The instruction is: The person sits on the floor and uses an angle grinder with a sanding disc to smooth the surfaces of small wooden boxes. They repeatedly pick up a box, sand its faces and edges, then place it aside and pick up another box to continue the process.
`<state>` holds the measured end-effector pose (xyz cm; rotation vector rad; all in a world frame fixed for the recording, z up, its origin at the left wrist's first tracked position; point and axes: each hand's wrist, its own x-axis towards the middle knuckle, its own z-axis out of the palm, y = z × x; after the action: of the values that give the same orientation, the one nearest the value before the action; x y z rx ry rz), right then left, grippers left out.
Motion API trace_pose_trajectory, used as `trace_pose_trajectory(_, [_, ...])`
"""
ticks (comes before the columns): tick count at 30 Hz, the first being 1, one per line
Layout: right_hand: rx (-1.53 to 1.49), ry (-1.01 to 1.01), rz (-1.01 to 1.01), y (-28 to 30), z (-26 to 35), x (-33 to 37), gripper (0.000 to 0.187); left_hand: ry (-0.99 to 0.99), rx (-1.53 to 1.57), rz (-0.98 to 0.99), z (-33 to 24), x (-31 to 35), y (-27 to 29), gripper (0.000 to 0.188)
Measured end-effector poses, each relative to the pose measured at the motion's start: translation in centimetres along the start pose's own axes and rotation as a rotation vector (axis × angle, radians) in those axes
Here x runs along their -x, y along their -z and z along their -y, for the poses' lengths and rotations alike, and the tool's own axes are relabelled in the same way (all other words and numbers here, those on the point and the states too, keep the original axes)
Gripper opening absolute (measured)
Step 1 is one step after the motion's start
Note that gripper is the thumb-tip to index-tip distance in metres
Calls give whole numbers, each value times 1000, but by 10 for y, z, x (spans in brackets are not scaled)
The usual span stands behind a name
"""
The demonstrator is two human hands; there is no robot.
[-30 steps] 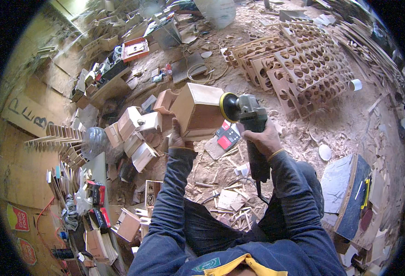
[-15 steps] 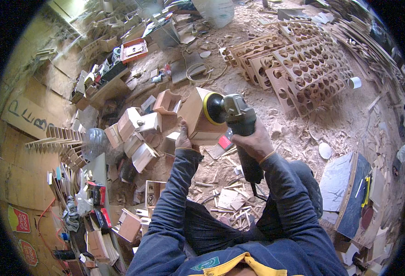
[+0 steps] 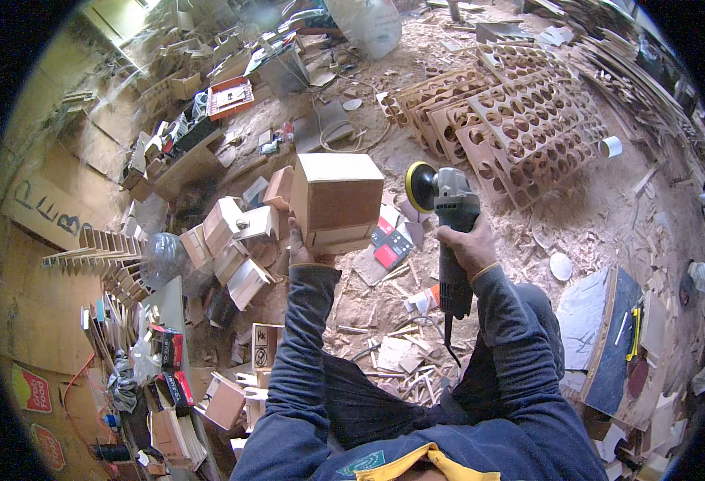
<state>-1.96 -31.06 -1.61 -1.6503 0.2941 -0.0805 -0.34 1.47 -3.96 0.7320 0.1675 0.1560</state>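
In my left hand [image 3: 298,241] is a wooden box [image 3: 338,202], gripped at its lower left side, with a pale top face and brown front. Some of those fingers are hidden behind the box. My right hand [image 3: 471,247] is wrapped round the body of an angle grinder [image 3: 456,210] fitted with a round yellow-edged sanding pad [image 3: 421,187]. The pad stands to the right of the box, apart from it. A power cord [image 3: 449,330] runs down from the grinder's lower end toward my knees.
Small wooden boxes [image 3: 228,224] lie left of my left hand. Wood scraps [image 3: 404,357] cover the floor between my legs. Panels full of round holes [image 3: 529,120] lean at the far right. A blue-grey board [image 3: 609,337] holds a yellow cutter [image 3: 634,335]. A red-orange tray [image 3: 230,96] sits far left.
The grinder has moved right, and its pad has come off the box. My left hand has turned the box, so its pale face now points up.
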Motion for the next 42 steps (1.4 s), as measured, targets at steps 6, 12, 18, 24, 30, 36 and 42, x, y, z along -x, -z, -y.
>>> trace_pose_trajectory(6, [-148,109,186,-2,3,3,58,84,-3,60,-5,6,-2,66])
trace_pose_trajectory(12, [-62,96,182,-22,-3,2,57,11,-169,-71,7,16,-16,63])
trace_pose_trajectory(18, [-51,245,242,-42,21,23,59,88,-128,-111,26,16,-10,61])
trace_pose_trajectory(24, [148,240,187,-50,31,35,69,108,-203,-186,29,28,-9,66])
trace_pose_trajectory(30, [-21,158,191,-40,-5,6,49,-65,-231,-265,-6,26,-3,60])
trace_pose_trajectory(36, [-81,-173,297,-19,-36,-22,31,-331,-133,-307,-51,-14,30,56])
trace_pose_trajectory(42, [26,-90,361,-6,-48,-45,23,-372,-357,-951,-95,-28,45,61])
